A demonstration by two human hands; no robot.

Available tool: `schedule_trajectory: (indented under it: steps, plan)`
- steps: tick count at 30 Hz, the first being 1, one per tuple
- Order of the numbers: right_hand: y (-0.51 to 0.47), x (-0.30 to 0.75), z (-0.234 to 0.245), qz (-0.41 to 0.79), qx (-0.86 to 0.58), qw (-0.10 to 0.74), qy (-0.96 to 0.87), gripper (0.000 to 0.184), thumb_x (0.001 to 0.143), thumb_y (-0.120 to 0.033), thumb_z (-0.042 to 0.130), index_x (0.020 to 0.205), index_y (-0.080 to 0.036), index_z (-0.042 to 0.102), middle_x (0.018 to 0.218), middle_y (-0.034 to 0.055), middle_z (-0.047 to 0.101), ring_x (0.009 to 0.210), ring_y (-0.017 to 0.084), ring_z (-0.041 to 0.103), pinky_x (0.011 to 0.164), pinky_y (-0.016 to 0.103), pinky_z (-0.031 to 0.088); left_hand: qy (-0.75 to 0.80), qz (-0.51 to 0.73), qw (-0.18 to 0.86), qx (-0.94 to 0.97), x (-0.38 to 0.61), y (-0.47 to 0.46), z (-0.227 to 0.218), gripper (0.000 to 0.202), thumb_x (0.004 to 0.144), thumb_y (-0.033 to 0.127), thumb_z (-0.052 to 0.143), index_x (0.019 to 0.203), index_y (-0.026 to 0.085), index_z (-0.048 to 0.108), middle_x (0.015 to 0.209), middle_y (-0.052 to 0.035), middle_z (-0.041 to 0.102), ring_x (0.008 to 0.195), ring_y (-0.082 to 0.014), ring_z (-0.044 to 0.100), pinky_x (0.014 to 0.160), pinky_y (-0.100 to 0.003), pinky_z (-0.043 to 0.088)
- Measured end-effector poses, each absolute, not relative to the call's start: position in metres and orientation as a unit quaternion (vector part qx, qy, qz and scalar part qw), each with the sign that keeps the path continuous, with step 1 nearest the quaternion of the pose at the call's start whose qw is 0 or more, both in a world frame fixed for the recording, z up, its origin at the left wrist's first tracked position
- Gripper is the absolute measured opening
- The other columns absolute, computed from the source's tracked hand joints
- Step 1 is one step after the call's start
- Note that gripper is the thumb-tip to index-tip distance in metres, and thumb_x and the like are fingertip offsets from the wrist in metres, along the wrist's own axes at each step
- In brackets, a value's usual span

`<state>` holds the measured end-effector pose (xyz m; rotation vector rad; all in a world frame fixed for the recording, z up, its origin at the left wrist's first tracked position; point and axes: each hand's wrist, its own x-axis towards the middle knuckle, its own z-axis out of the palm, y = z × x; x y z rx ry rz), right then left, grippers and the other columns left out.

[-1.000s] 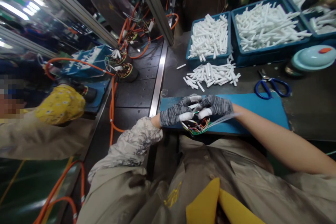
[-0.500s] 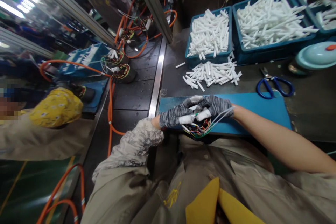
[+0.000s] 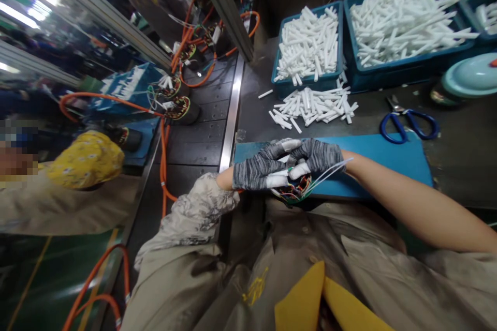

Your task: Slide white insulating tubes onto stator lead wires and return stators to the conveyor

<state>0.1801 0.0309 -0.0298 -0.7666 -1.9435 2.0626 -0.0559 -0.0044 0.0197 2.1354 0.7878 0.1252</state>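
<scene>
two gloved hands closed in over a round wired unit

in the head view, we have our left hand (image 3: 258, 169) and right hand (image 3: 316, 158) drawn together, both in grey gloves with white fingertips. the unit (image 3: 295, 195) sits just under the fingers, at the near edge of a blue mat (image 3: 382, 163), close to our body. both hands are curled shut on its wires (image 3: 305, 184); our fingers hide just which ones each hand grips. a bit of green and some white show between them. two pale strands (image 3: 332, 169) slant out from the unit past our right wrist.

beyond the mat we see a loose pile of white tubes (image 3: 314, 106), and behind it a small bin (image 3: 285, 89) and a larger bin (image 3: 388, 75), both heaped with more tubes. scissors (image 3: 403, 111) lie right of the pile, their blue handles reaching over the mat's far edge. a pale-lidded tub (image 3: 476, 76) stands farther right.

to our left, orange cables (image 3: 163, 165) run beside a dark belt (image 3: 207, 137), with a co-worker's sleeve (image 3: 66, 207) past them.
</scene>
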Motion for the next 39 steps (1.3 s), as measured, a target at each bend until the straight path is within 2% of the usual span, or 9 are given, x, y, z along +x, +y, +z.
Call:
schedule_trajectory:
  steps: [4,8,13,16,20,27,31,35,39]
  plan:
    - [0.024,0.175,-0.021,0.553,-0.322,0.074,-0.765,0.032,0.073,-0.046,0.083,0.091,-0.02,0.081,0.081,0.0029,0.076,0.076,0.02,0.068,0.072,0.031,0.051,0.318,0.045,0.357,0.877,-0.055,0.0,0.017,0.07,0.096,0.031,0.063,0.161,0.031,0.035,0.166,-0.008,0.038,0.152,-0.0237,0.04,0.123,-0.042,0.041]
    - [0.01,0.181,-0.024,0.498,-0.354,0.149,-0.777,0.032,0.082,-0.048,0.075,0.091,-0.017,0.078,0.082,0.0061,0.073,0.076,0.019,0.063,0.072,0.032,0.048,0.36,-0.048,0.227,0.904,-0.041,-0.009,0.022,0.051,0.101,0.037,0.056,0.151,0.027,0.053,0.167,-0.0129,0.035,0.154,-0.0339,0.034,0.127,-0.06,0.025]
    - [0.007,0.211,-0.045,0.654,-0.309,0.253,-0.642,0.039,0.08,-0.048,0.077,0.103,-0.019,0.066,0.09,0.0036,0.068,0.081,0.018,0.062,0.075,0.034,0.053,0.435,-0.112,0.081,0.89,-0.005,-0.033,0.031,0.041,0.101,0.04,0.054,0.127,0.014,0.071,0.165,-0.0207,0.036,0.153,-0.0422,0.034,0.123,-0.073,0.02]
    - [0.009,0.22,-0.053,0.752,-0.269,0.239,-0.552,0.031,0.081,-0.043,0.079,0.095,-0.02,0.063,0.091,0.0013,0.069,0.084,0.017,0.065,0.081,0.035,0.056,0.432,-0.096,0.063,0.895,0.013,-0.033,0.025,0.048,0.098,0.04,0.059,0.138,0.015,0.063,0.166,-0.0206,0.034,0.152,-0.0421,0.036,0.121,-0.074,0.022]
    - [0.01,0.218,-0.057,0.789,-0.253,0.25,-0.5,0.033,0.078,-0.042,0.082,0.096,-0.021,0.064,0.093,0.0005,0.071,0.086,0.017,0.066,0.088,0.037,0.056,0.399,-0.038,0.091,0.911,0.019,-0.012,0.01,0.055,0.099,0.043,0.057,0.146,0.013,0.055,0.165,-0.0212,0.036,0.152,-0.0384,0.037,0.124,-0.069,0.022]
    - [0.017,0.203,-0.055,0.677,-0.356,0.372,-0.526,0.038,0.081,-0.052,0.075,0.102,-0.023,0.063,0.083,0.0001,0.067,0.08,0.019,0.063,0.087,0.039,0.053,0.448,0.155,0.223,0.852,-0.001,0.021,-0.001,0.038,0.104,0.038,0.047,0.116,0.016,0.076,0.16,-0.0141,0.047,0.141,-0.0279,0.052,0.122,-0.045,0.04]
    - [0.006,0.213,-0.042,0.565,-0.441,0.417,-0.559,0.035,0.089,-0.054,0.064,0.106,-0.023,0.066,0.097,0.0054,0.073,0.086,0.023,0.067,0.088,0.043,0.053,0.509,0.25,0.22,0.794,-0.031,0.005,0.012,0.049,0.104,0.047,0.045,0.137,0.014,0.059,0.152,-0.0159,0.054,0.14,-0.0249,0.053,0.121,-0.041,0.042]
    - [-0.01,0.22,-0.03,0.462,-0.431,0.339,-0.698,0.043,0.091,-0.06,0.061,0.11,-0.024,0.074,0.104,0.0086,0.076,0.095,0.027,0.068,0.089,0.043,0.051,0.485,0.234,0.252,0.804,-0.075,-0.024,0.011,0.082,0.091,0.067,0.061,0.153,0.017,0.04,0.139,-0.016,0.063,0.127,-0.0267,0.063,0.112,-0.044,0.051]
    - [-0.004,0.199,-0.016,0.307,-0.395,0.187,-0.846,0.049,0.09,-0.063,0.062,0.111,-0.021,0.078,0.097,0.0124,0.076,0.091,0.029,0.066,0.083,0.04,0.045,0.407,0.17,0.176,0.88,-0.091,-0.038,-0.013,0.095,0.084,0.076,0.064,0.152,0.014,0.042,0.141,-0.02,0.062,0.136,-0.0339,0.057,0.122,-0.054,0.039]
